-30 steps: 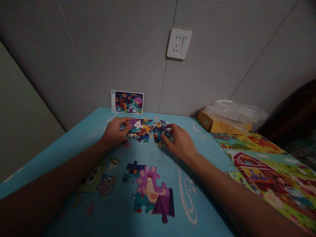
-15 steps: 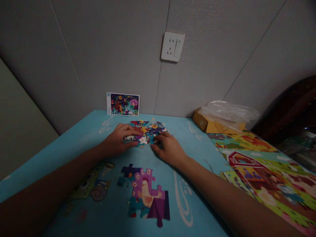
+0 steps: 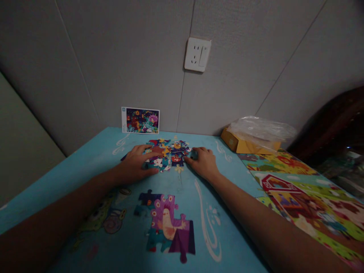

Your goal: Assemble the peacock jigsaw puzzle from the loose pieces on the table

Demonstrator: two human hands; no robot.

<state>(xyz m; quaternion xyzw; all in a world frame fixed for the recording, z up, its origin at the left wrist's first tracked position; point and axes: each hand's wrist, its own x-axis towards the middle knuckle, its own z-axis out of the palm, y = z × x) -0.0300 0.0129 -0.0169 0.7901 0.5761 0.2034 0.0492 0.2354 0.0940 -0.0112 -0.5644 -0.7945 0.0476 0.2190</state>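
Note:
A heap of loose jigsaw puzzle pieces (image 3: 162,163) lies on the blue table toward the wall. My left hand (image 3: 135,165) rests over its left side, fingers stretched out and apart on the pieces. At the heap's right edge, my right hand (image 3: 204,163) has thumb and fingers closed around a teal puzzle piece (image 3: 193,154). Closer to me sits a joined section of puzzle (image 3: 167,223) showing a purple creature with several eyes. It lies flat, apart from both hands.
A picture card (image 3: 142,121) leans against the wall at the back left. On the right are a yellow box (image 3: 247,146) with clear plastic (image 3: 261,127) on it and colourful farm-scene puzzles (image 3: 309,204). A socket (image 3: 198,55) is on the wall.
My right hand has moved right, away from the heap's middle, and a teal piece now shows in its fingers. My left hand has shifted slightly left, its fingers spread wider.

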